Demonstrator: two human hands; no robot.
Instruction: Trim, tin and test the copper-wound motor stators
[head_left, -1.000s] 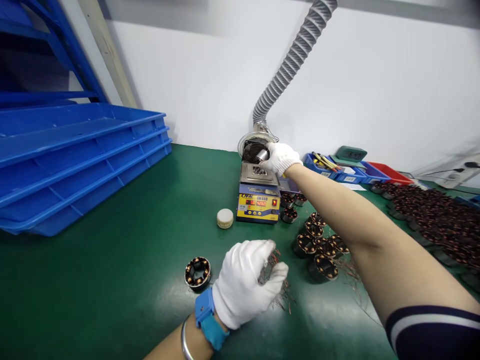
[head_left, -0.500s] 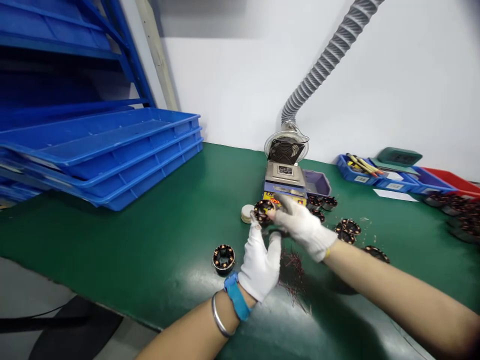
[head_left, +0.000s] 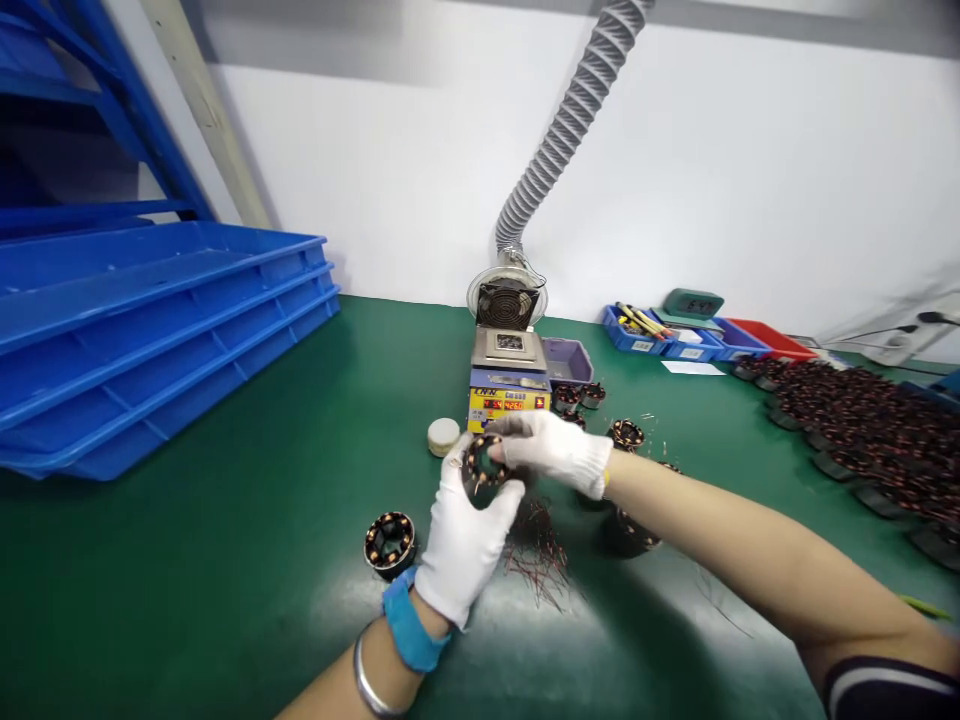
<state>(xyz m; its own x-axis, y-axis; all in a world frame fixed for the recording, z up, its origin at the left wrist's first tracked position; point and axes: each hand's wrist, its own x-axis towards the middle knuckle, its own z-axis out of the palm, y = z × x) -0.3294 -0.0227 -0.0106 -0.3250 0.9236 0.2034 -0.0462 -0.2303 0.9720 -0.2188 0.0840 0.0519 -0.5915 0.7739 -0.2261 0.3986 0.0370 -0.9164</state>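
A black ring-shaped motor stator with copper windings is tilted up between my two gloved hands. My left hand wraps its fingers and thumb around the ring from below. From the right, my right hand has its bare fingertips closed on the rim near the ring's opening; some of its fingers are hidden. Another stator sits on the green table to the left of my left hand. Loose reddish wire offcuts lie below my right hand. Just beyond the held stator is a round whitish pad.
A yellow-fronted heating unit with a digital display stands behind my hands, under a grey duct hose. Blue trays are stacked at left. Many stators crowd the right side. Small bins line the wall.
The view has turned rightward, revealing more stators at right. The stator has tilted in my hands, and its opening now shows; my right fingers have shifted on its rim.
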